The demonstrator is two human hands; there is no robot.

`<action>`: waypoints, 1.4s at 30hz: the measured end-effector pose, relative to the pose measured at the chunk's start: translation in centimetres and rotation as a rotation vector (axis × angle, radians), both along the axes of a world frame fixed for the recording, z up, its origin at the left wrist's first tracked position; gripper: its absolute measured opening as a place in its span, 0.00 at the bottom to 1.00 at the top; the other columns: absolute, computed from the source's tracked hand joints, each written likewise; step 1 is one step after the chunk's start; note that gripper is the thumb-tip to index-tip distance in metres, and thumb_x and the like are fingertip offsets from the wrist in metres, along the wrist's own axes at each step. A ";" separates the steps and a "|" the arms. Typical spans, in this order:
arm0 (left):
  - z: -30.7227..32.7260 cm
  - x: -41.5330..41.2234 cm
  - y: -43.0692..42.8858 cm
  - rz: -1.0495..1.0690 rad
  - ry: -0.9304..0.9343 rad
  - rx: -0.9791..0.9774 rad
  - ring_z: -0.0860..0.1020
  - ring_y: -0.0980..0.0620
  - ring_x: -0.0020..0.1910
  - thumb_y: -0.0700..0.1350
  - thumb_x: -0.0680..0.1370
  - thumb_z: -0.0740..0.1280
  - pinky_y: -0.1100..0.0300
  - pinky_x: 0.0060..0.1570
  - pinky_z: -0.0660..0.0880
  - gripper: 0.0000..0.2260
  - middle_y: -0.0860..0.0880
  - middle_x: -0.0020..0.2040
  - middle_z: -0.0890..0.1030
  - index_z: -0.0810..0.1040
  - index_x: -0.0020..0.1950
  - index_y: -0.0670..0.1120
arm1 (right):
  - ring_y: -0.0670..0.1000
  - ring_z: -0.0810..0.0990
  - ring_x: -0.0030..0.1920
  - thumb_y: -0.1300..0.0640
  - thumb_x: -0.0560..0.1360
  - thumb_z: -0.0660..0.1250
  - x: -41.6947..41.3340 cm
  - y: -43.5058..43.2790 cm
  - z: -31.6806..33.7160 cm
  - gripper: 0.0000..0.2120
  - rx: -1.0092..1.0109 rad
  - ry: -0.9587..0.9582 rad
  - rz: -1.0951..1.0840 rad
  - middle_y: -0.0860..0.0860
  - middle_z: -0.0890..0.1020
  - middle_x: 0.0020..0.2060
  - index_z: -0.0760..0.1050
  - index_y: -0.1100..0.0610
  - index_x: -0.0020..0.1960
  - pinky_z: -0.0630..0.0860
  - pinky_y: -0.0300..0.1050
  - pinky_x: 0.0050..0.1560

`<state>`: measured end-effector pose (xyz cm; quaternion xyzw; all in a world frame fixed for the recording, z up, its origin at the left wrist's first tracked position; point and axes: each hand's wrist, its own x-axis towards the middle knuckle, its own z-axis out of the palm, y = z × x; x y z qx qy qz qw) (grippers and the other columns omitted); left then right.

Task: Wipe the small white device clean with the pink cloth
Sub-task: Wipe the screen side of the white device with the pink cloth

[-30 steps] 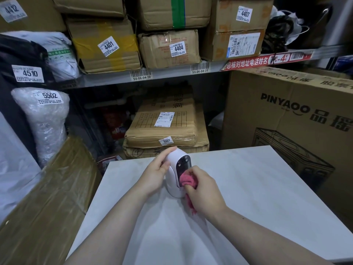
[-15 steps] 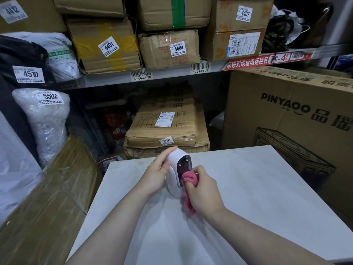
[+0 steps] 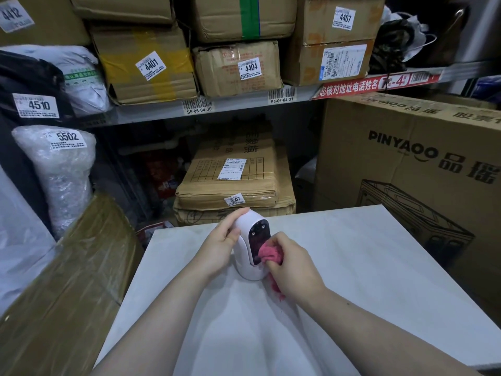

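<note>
The small white device (image 3: 245, 256) is stood upright on the pale bench (image 3: 366, 267), near its far edge and toward the left of the middle. A rounded, egg-like white shell is seen, broader at the base and narrowing to a domed top. A glossy dark oval panel is set into its front face, with two small pale dots near the panel's upper end. The shell is clasped from the left by the left hand (image 3: 217, 249), the fingers curled around the back and the index finger laid over the dome. The pink cloth (image 3: 269, 253) is bunched in the closed right hand (image 3: 291, 263) and is pressed against the lower right part of the dark panel; a loose tail of the cloth is trailed down onto the bench beneath the hand. Labelled cardboard boxes (image 3: 238, 66) are stacked on the shelf (image 3: 235, 104) behind.
</note>
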<state>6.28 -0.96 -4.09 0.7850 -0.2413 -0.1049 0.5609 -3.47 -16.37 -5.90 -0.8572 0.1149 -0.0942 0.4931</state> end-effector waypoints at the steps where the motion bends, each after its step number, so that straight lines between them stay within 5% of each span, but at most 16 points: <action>1: 0.0 0.0 0.0 0.001 0.000 0.001 0.65 0.72 0.67 0.42 0.85 0.55 0.80 0.58 0.62 0.19 0.63 0.70 0.70 0.70 0.66 0.66 | 0.63 0.79 0.24 0.61 0.77 0.60 0.0 -0.2 0.1 0.09 0.023 -0.002 -0.022 0.54 0.81 0.32 0.71 0.47 0.44 0.77 0.60 0.22; 6: 0.2 -0.1 0.0 0.001 0.013 0.001 0.64 0.79 0.63 0.41 0.85 0.55 0.82 0.55 0.62 0.19 0.65 0.69 0.70 0.70 0.65 0.66 | 0.58 0.76 0.20 0.64 0.78 0.58 0.0 -0.9 0.6 0.09 0.119 -0.001 -0.092 0.61 0.81 0.32 0.72 0.52 0.47 0.75 0.62 0.19; 10: 0.3 -0.2 -0.1 0.003 0.015 0.000 0.64 0.78 0.63 0.42 0.85 0.55 0.83 0.55 0.62 0.19 0.66 0.69 0.70 0.70 0.64 0.67 | 0.54 0.78 0.21 0.61 0.79 0.60 0.0 -1.0 0.7 0.05 0.078 0.012 -0.103 0.57 0.83 0.32 0.72 0.52 0.47 0.77 0.54 0.20; 16: 0.1 -0.2 0.0 -0.003 0.004 -0.011 0.65 0.64 0.71 0.42 0.85 0.55 0.73 0.65 0.61 0.18 0.63 0.70 0.70 0.70 0.67 0.65 | 0.46 0.81 0.34 0.57 0.76 0.67 -0.4 1.6 0.2 0.07 -0.070 0.024 0.017 0.47 0.82 0.34 0.70 0.46 0.44 0.76 0.41 0.33; 18: 0.0 -0.1 0.0 -0.003 0.001 -0.008 0.64 0.63 0.72 0.42 0.85 0.55 0.68 0.67 0.61 0.18 0.62 0.71 0.70 0.70 0.67 0.65 | 0.47 0.81 0.33 0.56 0.76 0.67 -0.4 2.1 0.0 0.06 -0.083 0.036 0.059 0.47 0.82 0.35 0.71 0.48 0.46 0.76 0.41 0.32; 22: 0.3 -0.3 0.0 -0.006 -0.003 0.001 0.64 0.64 0.71 0.42 0.85 0.55 0.79 0.61 0.60 0.19 0.63 0.71 0.70 0.70 0.66 0.66 | 0.50 0.80 0.31 0.56 0.74 0.67 -0.1 1.5 -0.1 0.06 -0.147 0.040 0.101 0.48 0.82 0.38 0.72 0.48 0.48 0.80 0.50 0.33; 29: 0.4 -0.2 -0.1 -0.004 -0.004 0.002 0.65 0.64 0.70 0.42 0.85 0.55 0.76 0.62 0.62 0.19 0.62 0.71 0.70 0.70 0.64 0.66 | 0.53 0.79 0.23 0.62 0.73 0.62 0.1 -0.2 -0.3 0.08 -0.120 0.021 0.060 0.48 0.80 0.39 0.73 0.48 0.45 0.78 0.56 0.25; 33: 0.4 -0.4 -0.2 0.002 -0.006 0.000 0.66 0.66 0.68 0.41 0.85 0.55 0.81 0.59 0.61 0.19 0.62 0.70 0.70 0.70 0.64 0.66 | 0.62 0.79 0.23 0.60 0.77 0.59 -0.1 -0.7 -0.1 0.09 -0.029 0.006 -0.016 0.54 0.81 0.31 0.72 0.48 0.43 0.77 0.58 0.22; 42: 0.5 -0.4 -0.2 0.006 -0.008 0.008 0.66 0.68 0.67 0.41 0.85 0.55 0.80 0.59 0.60 0.19 0.62 0.70 0.70 0.70 0.65 0.66 | 0.54 0.82 0.28 0.56 0.79 0.60 0.0 0.6 -0.5 0.05 -0.064 0.050 -0.055 0.50 0.83 0.34 0.69 0.48 0.45 0.79 0.49 0.26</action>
